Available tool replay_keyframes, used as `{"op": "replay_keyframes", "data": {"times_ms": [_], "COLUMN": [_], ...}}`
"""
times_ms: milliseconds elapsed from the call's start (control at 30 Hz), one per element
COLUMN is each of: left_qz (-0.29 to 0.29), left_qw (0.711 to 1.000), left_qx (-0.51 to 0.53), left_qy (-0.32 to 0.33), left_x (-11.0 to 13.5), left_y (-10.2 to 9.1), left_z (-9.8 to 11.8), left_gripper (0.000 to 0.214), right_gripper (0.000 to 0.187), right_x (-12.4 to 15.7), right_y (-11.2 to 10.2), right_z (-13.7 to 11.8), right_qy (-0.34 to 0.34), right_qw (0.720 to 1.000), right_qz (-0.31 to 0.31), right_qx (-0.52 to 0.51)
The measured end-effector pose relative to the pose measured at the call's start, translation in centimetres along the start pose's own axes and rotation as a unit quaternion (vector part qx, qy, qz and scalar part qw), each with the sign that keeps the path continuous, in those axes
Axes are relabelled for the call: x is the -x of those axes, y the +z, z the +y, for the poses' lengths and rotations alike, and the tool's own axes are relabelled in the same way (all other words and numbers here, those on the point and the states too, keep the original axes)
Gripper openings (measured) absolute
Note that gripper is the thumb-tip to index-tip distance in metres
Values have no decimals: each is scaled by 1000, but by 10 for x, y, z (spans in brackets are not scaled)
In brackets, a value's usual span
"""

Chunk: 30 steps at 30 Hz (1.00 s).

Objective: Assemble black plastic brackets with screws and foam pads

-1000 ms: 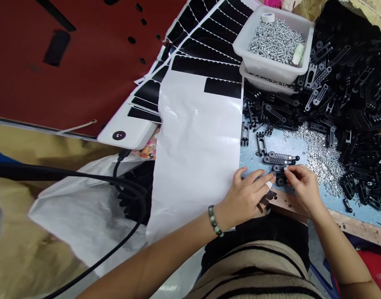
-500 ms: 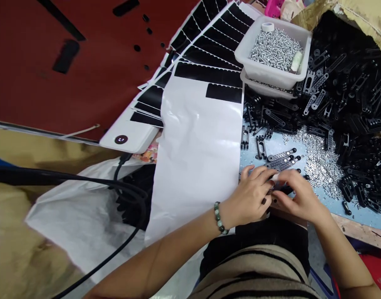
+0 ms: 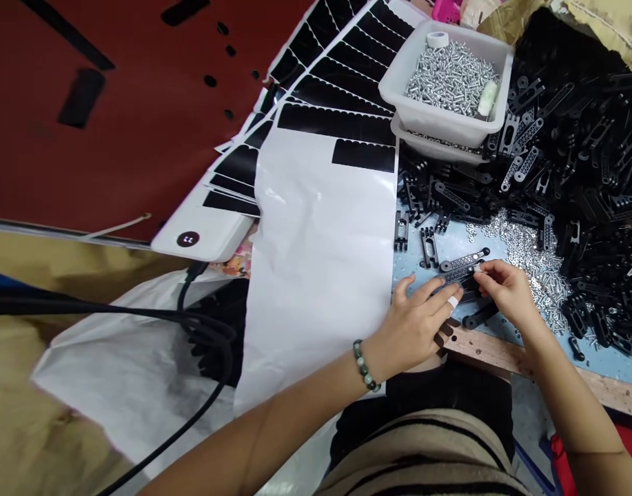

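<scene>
The left hand [image 3: 416, 325] is lying low at the near edge of the table [image 3: 605, 364], fingers stretched out to the right and gripping nothing. Its fingertips, one wrapped in white tape [image 3: 453, 302], are resting on the near end of a black bar [image 3: 463, 279]. The right hand [image 3: 508, 293] is sitting on the other side, thumb and forefinger pinching the bar's far end. Whether a screw is sitting in that pinch, I cannot tell. The bar is lying on the blue table directly between the two hands, touching both.

A second bar [image 3: 464, 260], with a row of holes, is lying just beyond the first, near the right fingertips. A third bar [image 3: 480, 315] is lying under the right palm, close to the wooden edge [image 3: 506, 351].

Loose screws [image 3: 533, 262] are spreading just right of the right hand, with a heap of black parts [image 3: 584, 172] behind them. A tray [image 3: 442, 117] of screws is standing well beyond the hands. A white sheet [image 3: 323, 241] is lying just left of the left hand, which is wearing a bead bracelet [image 3: 366, 365] at the wrist.
</scene>
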<state>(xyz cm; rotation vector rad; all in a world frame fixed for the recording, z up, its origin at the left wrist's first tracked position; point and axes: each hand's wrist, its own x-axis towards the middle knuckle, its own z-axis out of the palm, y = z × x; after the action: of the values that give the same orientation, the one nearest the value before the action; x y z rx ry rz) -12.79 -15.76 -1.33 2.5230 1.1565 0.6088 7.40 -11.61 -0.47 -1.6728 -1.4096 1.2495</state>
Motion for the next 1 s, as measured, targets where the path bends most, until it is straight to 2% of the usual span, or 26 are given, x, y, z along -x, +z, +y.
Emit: {"op": "replay_keyframes", "data": {"times_ms": [100, 233, 433, 567, 700, 1000], "left_qz": [-5, -6, -7, 2, -2, -5], "left_qw": [1000, 1000, 1000, 1000, 1000, 1000], "left_qx": [-8, -8, -5, -4, -2, 18], "left_qy": [10, 1, -1, 6, 5, -3], "left_x": [-1, -4, -4, -3, -5, -4], "left_y": [-2, -5, -3, -2, -4, -6], "left_z": [-1, 0, 2, 1, 1, 4], "left_gripper": [38, 37, 40, 40, 41, 42], "right_gripper": [22, 20, 25, 24, 25, 34], "right_x": [-3, -5, -7, -6, -7, -8], "right_y": [-1, -5, -7, -5, -5, -6], "right_z": [-1, -5, -9, -8, -7, -4], "right_qy": [-15, -2, 31, 21, 24, 62], "right_qw": [999, 997, 998, 998, 998, 996], "right_qz": [-12, -37, -57, -34, -39, -50], "right_qx": [48, 73, 9, 43, 47, -44]}}
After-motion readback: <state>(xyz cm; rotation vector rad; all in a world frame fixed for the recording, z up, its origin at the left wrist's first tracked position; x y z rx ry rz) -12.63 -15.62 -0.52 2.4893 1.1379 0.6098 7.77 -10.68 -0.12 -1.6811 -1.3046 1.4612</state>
